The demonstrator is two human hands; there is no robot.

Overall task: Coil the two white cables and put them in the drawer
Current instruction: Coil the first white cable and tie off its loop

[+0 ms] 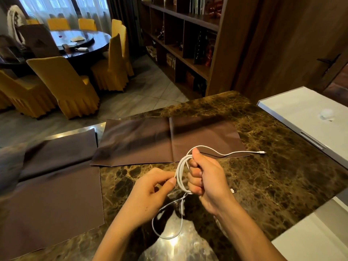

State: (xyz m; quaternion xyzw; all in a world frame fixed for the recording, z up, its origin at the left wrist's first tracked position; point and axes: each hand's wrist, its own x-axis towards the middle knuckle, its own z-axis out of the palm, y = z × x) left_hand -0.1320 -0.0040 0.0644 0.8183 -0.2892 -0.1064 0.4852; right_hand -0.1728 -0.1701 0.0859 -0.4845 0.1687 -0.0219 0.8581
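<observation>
My right hand (206, 178) is closed around several loops of a white cable (181, 174), held upright above the marble counter (263, 176). One free end of the cable trails right across the counter to a plug (261, 152). My left hand (153, 189) pinches the same cable's strand just left of the loops. A loose loop (165, 223) hangs below my hands. A small plug (233, 190) shows just right of my right hand. I cannot tell whether one cable or two are in my hands. No drawer is in sight.
Brown placemats lie on the counter: one behind my hands (169, 140), another at left (50, 194). A white box-like surface (305, 117) sits at right. Beyond the counter are yellow chairs (66, 85), a round table and dark shelves (188, 44).
</observation>
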